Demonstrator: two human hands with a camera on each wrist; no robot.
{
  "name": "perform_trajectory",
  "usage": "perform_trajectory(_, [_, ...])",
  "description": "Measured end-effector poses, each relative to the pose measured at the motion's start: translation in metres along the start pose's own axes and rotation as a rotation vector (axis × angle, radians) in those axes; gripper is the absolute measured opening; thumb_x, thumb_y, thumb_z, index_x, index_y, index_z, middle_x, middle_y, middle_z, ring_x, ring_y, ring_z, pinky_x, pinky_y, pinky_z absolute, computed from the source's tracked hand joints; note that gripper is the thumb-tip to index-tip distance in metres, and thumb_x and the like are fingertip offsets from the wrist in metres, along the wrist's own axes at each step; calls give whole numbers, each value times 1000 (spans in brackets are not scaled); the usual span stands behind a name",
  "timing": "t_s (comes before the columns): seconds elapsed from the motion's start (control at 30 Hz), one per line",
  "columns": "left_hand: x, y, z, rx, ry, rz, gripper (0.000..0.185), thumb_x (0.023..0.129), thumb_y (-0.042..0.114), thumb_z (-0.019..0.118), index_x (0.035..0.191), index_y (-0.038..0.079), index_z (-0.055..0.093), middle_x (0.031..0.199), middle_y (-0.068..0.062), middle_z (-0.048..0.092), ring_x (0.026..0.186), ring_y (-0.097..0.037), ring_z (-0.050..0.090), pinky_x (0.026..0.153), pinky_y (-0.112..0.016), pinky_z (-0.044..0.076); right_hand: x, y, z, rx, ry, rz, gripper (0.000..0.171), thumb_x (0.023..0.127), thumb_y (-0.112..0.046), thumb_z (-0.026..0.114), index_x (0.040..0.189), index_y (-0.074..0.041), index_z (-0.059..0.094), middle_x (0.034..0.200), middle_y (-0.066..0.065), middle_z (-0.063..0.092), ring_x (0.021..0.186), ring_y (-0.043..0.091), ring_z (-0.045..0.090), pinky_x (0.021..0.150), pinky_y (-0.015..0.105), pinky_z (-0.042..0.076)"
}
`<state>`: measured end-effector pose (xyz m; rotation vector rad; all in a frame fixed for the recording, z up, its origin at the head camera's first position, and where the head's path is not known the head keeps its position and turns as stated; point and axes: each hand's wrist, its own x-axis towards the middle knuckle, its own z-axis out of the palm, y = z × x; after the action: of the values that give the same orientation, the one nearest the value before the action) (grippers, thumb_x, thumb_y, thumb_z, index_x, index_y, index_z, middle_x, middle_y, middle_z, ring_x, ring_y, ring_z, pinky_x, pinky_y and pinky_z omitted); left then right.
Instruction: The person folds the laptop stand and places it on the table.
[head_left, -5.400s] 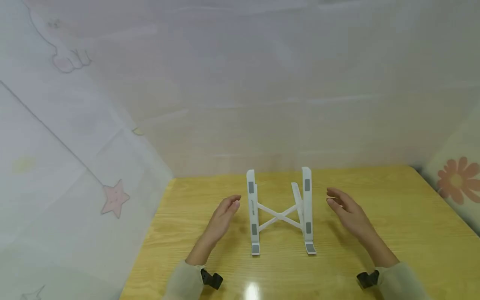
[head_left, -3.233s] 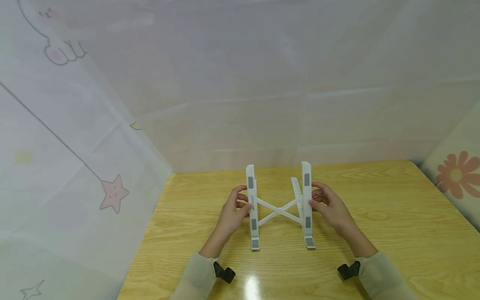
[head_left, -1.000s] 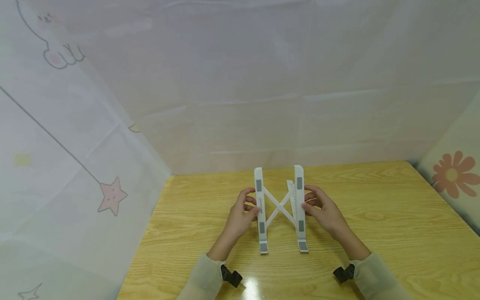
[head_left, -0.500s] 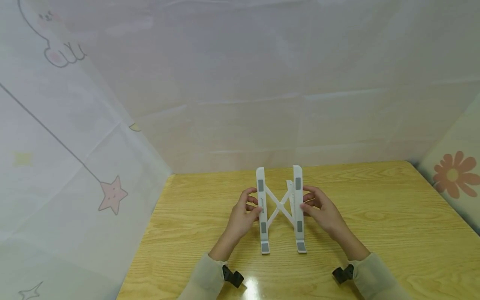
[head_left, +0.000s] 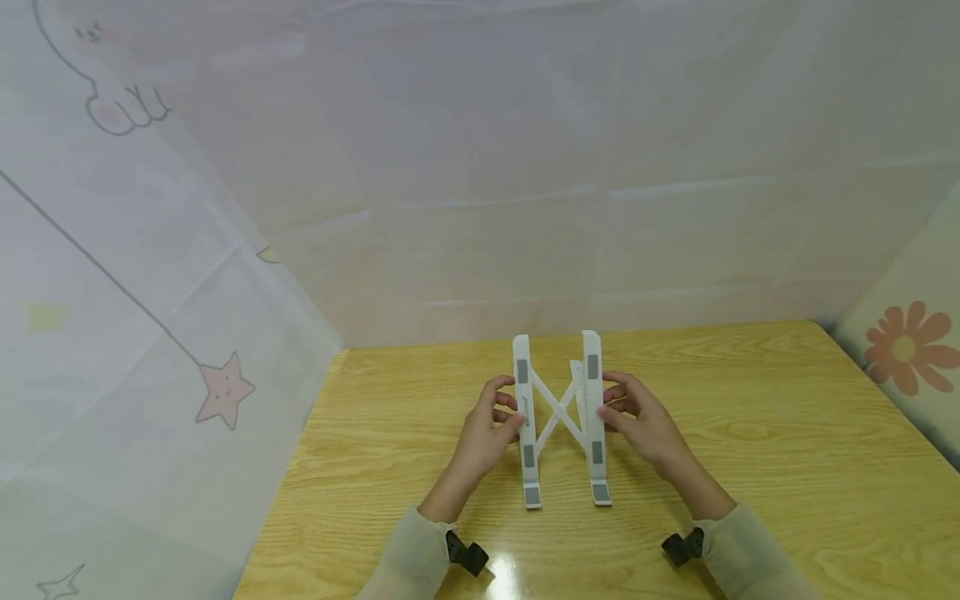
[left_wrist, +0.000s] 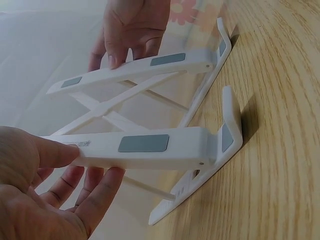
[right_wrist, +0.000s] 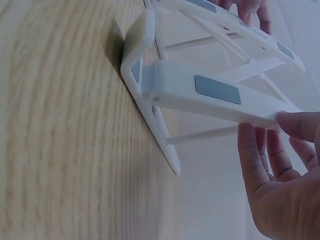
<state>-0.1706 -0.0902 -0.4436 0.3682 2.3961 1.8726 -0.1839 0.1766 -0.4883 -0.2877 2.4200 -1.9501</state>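
A white folding laptop stand [head_left: 559, 411] with grey pads stands raised on the wooden table. Its two side arms are joined by an X-shaped brace [left_wrist: 102, 108]. My left hand [head_left: 483, 429] holds the left arm, thumb on its top face and fingers beneath, as the left wrist view shows. On the opposite side my right hand [head_left: 643, 423] pinches the right arm in the same manner, and the right wrist view shows its fingers under the edge. The lower base bars [right_wrist: 162, 135] rest on the table, with front lips turned up.
The yellow wood-grain table [head_left: 750, 433] extends around the stand. Behind it hangs a pale cloth backdrop [head_left: 480, 183], with a printed star [head_left: 225, 390] at left and a flower [head_left: 909, 348] at right. Black wrist cameras [head_left: 467, 553] sit on both cuffs.
Both hands came in from the sides and took hold of the stand's arms. The two arms have moved closer together, and the X brace is narrower. In the last half second the right arm shifted slightly left.
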Motion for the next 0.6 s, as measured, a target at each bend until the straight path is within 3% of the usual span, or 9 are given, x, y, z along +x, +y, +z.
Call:
perform_trajectory(0.1, [1,-1,1,-10,-3,-3,51,97,-5,62,143,6,43,113,-23,55,94,-34,63,78,-60,59,0,0,0,-1,4,0,53,98,-7,66,147,-8,45,115,19,56,99,21,62,84,43,61])
perform_trajectory(0.23, [1,-2,2,-13,-7,-3,52,97,-5,61,143,6,42,113,-23,55,94,-34,63,78,-61,59,1,1,0,-9,3,-2,53,98,-7,66,147,-9,45,115,18,56,99,21,62,84,44,61])
perform_trajectory(0.6, [2,-3,3,2,-5,1,51,97,-5,62,143,8,43,113,-22,55,91,-28,63,76,-52,62,2,2,1,-10,6,7,53,98,-6,66,147,-12,46,114,17,56,99,23,62,83,43,61])
